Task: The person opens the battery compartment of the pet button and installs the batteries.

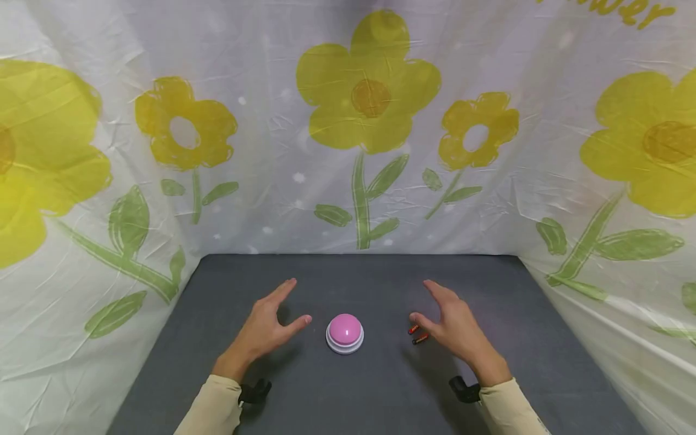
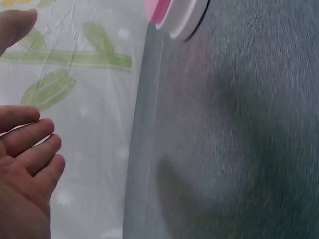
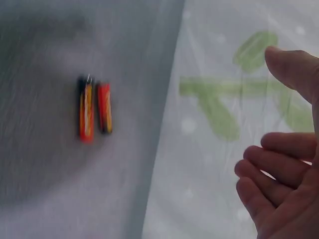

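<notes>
A round pink dome (image 1: 345, 330) on a white base, like a push button or tap light, sits on the dark grey table between my hands. To its left hovers my left hand (image 1: 266, 326), thumb apart from the fingers, holding nothing. My right hand (image 1: 454, 326) is held the same way above the table, also with nothing in it. Two small batteries (image 3: 85, 112), red, black and yellow, lie side by side on the cloth beneath and beside the right hand. In the head view that hand partly covers them.
The dark grey table (image 1: 370, 399) ends at a white curtain (image 1: 272, 199) printed with yellow flowers, which rises at the back and along both sides. Each wrist carries a black camera mount (image 1: 254, 391).
</notes>
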A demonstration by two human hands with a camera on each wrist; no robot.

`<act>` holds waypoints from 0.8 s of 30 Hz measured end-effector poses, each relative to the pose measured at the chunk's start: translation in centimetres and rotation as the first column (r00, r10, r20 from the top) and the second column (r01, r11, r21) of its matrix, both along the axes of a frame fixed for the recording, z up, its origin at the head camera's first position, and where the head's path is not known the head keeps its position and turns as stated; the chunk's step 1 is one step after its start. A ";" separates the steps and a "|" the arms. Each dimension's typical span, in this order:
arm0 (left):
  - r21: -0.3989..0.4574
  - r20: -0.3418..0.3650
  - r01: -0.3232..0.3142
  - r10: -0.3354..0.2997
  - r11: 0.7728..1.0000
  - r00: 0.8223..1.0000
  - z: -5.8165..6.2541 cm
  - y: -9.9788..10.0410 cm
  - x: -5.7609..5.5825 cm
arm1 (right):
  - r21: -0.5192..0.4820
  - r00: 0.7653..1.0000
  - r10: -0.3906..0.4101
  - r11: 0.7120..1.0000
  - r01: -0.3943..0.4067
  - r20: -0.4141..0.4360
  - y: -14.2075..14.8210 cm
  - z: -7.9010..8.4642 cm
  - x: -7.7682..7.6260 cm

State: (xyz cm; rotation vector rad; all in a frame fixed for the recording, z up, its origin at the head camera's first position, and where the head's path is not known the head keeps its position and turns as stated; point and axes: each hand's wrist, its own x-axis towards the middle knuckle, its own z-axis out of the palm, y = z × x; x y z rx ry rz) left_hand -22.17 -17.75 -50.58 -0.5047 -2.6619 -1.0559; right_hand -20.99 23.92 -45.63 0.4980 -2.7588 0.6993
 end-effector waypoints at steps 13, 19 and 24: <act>0.000 0.122 0.122 -0.121 0.993 0.985 -1.7 3.3 0.2 | 0.005 0.989 0.137 0.990 -0.137 0.054 -5.3 -3.0 -1.1; -0.010 0.128 0.129 -0.127 0.992 0.984 -2.6 4.6 0.1 | 0.054 0.975 0.217 0.974 -0.219 0.045 -7.0 -4.8 -1.6; -0.024 0.127 0.135 -0.131 0.991 0.983 -3.4 5.4 0.1 | 0.062 0.962 0.263 0.962 -0.268 0.068 -8.1 -5.9 -1.8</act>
